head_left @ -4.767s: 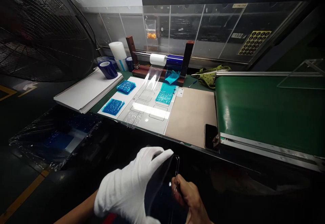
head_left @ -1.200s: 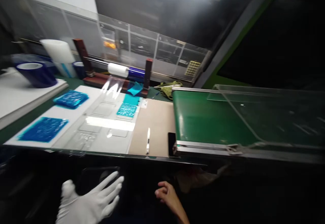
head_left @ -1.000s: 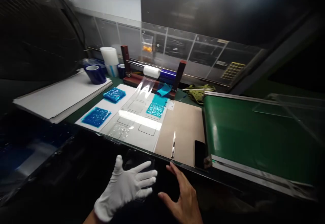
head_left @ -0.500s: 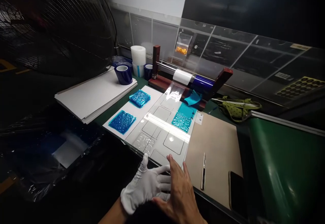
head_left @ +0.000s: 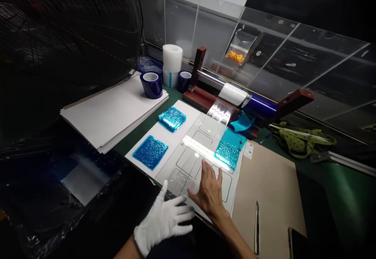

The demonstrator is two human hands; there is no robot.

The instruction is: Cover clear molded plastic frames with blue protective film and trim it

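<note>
From the head camera, the bare right hand (head_left: 209, 190) lay open, fingers spread, flat on the white template sheet (head_left: 202, 153) at the near table edge. The white-gloved left hand (head_left: 164, 222) was open too, fingers splayed, just left of it and nearer, at the sheet's near edge. A metal tool (head_left: 257, 227) lay right of them on brown card (head_left: 270, 188).

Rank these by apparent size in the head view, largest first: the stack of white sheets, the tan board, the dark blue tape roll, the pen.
1. stack of white sheets
2. tan board, close to it; nearness to the camera makes these two unsure
3. pen
4. dark blue tape roll, much like the pen
</note>
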